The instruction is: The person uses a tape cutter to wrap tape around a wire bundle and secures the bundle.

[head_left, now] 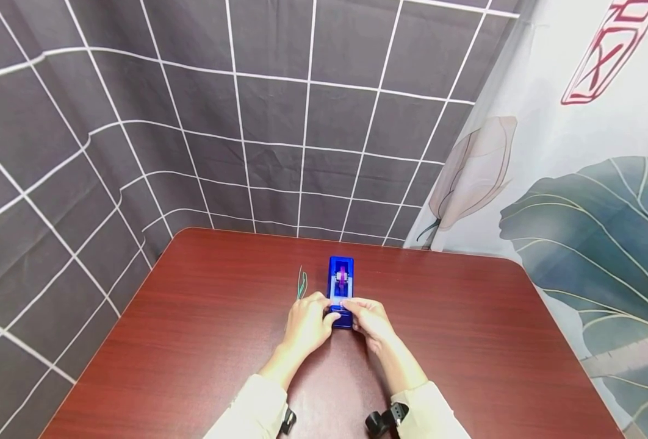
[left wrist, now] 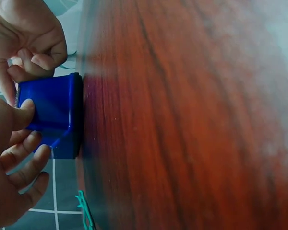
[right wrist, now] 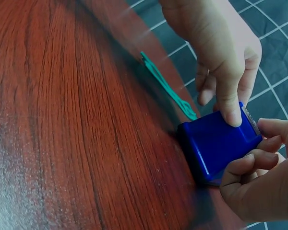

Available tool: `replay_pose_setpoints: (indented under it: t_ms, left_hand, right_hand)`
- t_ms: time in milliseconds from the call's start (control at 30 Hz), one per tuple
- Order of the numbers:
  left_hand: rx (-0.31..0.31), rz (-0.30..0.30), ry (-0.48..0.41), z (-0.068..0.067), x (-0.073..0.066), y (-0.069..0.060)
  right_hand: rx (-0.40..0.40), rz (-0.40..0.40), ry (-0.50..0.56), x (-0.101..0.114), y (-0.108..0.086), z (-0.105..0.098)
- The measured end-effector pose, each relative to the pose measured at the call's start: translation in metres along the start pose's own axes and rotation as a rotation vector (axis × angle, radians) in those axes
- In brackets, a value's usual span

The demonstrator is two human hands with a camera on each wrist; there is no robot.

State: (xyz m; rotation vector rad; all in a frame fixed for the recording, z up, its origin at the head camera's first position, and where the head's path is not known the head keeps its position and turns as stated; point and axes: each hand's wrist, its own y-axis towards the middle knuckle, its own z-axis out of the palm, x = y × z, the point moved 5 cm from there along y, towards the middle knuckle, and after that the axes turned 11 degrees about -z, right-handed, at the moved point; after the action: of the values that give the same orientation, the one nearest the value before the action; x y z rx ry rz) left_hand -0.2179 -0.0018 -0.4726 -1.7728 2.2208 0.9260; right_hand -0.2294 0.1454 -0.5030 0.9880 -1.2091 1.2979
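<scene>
Red table [head_left: 467, 317] w/ blue dispenser [right wrist: 221, 139]: L hand [head_left: 305, 323] grips it, R hand [head_left: 374, 321] curls at teeth [right wrist: 250, 120], hold unclear. Best brace it flat, skin off teeth.

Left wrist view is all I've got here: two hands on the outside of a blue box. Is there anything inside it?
Observer: Yes. The head view looks down on the blue box and shows a purple-pink piece inside, toward the far end.

Visitor: Neat! And what are those arms wearing? I only see bare hands.

Observer: Pale sleeves; the head view shows the left sleeve and the right sleeve.

Visitor: Is there any picture decorating the place?

Observer: Yes, on the right of the head view a big blue-green leaf is printed on pale cloth.
</scene>
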Motion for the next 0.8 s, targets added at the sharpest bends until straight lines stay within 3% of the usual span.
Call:
replay_pose_setpoints:
  t_ms: [167, 300, 800]
  left_hand:
    - [-0.002, -0.008, -0.013, -0.001, 0.0, 0.0]
    - [-0.002, -0.01, -0.019, -0.002, 0.0, -0.001]
    - [0.01, -0.008, 0.02, -0.003, -0.002, 0.001]
  right_hand:
    - [0.031, 0.056, 0.087, 0.001, 0.001, 0.002]
    - [0.051, 0.049, 0.125, 0.008, 0.003, 0.002]
    - [0.032, 0.025, -0.079, 0.008, -0.002, -0.002]
